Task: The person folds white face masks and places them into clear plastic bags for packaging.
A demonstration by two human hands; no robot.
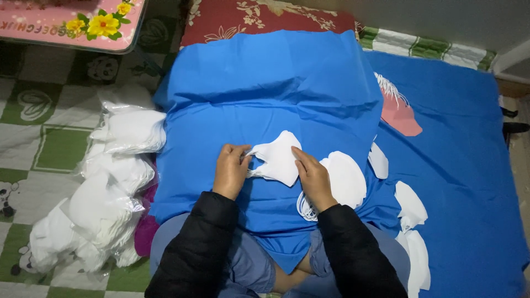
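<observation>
A white folded face mask [279, 157] lies on the blue cloth [265, 94] spread over my lap. My left hand [231, 170] pinches the mask's ear loop at its left end. My right hand [312, 176] presses flat on the mask's right edge. Just right of that hand sits a small stack of white masks [348, 179] with loops hanging at its lower left.
Clear bags stuffed with white masks [116, 182] pile up on the green checked mat at my left. More loose white masks [411, 204] lie along the blue sheet on my right, beside a pink mask [398, 115]. A pink flowered board [72, 25] sits top left.
</observation>
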